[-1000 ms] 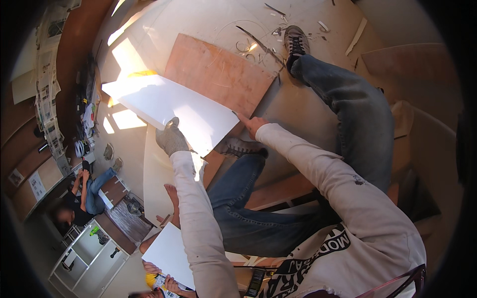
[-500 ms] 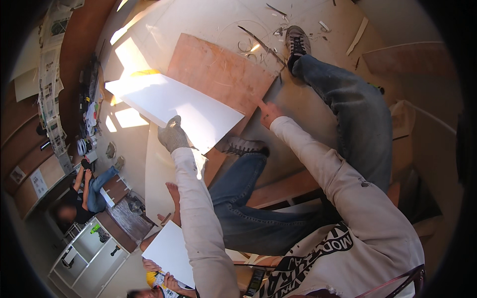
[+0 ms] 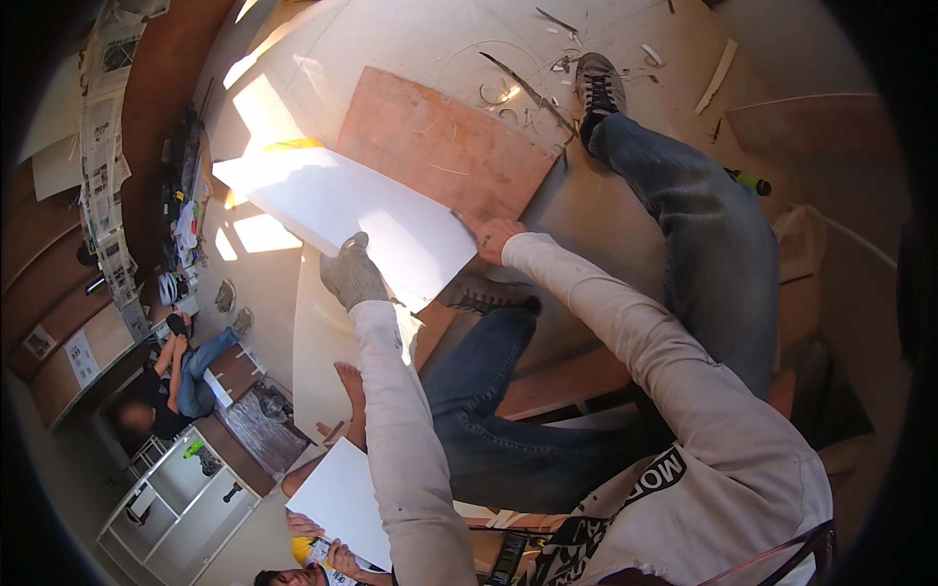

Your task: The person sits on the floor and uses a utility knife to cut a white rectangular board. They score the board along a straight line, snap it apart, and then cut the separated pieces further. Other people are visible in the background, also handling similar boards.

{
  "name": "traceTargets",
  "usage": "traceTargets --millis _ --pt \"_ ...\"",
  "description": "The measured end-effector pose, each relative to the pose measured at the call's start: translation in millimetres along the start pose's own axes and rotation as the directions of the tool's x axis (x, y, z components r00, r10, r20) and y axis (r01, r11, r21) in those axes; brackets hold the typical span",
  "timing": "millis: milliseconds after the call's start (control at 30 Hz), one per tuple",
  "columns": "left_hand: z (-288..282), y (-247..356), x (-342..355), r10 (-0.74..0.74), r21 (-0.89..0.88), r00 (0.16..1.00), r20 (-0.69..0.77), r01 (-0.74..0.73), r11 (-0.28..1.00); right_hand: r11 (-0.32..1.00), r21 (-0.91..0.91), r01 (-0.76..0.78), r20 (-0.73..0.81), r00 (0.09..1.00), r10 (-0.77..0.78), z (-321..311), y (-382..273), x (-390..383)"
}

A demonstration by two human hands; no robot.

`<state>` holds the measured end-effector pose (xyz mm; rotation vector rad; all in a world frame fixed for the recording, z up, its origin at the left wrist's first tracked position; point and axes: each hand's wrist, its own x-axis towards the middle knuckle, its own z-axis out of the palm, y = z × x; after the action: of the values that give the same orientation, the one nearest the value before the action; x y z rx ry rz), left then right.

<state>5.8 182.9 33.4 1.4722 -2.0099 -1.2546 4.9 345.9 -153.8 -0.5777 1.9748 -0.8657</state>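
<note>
My gloved left hand grips the near edge of a long white board, lit by sunlight and lying partly over a reddish plywood panel. My bare right hand is at the board's right end with curled fingers touching the edge; whatever is between those fingertips is too small to make out. A yellow object shows behind the board's far edge. My jeans-covered legs are bent around the work, one shoe beside the plywood.
Dark strips and offcuts lie on the floor. A green-and-black object is beside my leg. At left, a co-worker sits near a white-framed cabinet. Below, another person's hands hold a white panel.
My right hand moved off the board's end toward the plywood, then came back onto the edge. The whole view has shifted slightly right; my left hand stays on the board.
</note>
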Motion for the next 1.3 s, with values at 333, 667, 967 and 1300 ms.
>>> traceTargets --millis 333,667,967,1300 --pt "0 13 -14 -0.034 -0.121 0.999 0.033 0.038 0.992 0.999 0.024 0.044 0.053 0.998 -0.045 10 16 21" --pt "1 11 -11 0.003 -0.152 0.999 0.044 0.004 0.988 0.984 -0.148 0.094 0.138 0.988 -0.074 4 14 16" --pt "1 7 -7 0.001 -0.092 0.999 0.035 0.002 0.996 0.968 -0.223 0.117 0.118 0.989 -0.092 -4 5 6" --pt "1 8 -10 -0.018 -0.115 0.999 0.045 0.023 0.993 0.978 -0.164 0.131 0.179 0.979 -0.101 -10 16 -11"
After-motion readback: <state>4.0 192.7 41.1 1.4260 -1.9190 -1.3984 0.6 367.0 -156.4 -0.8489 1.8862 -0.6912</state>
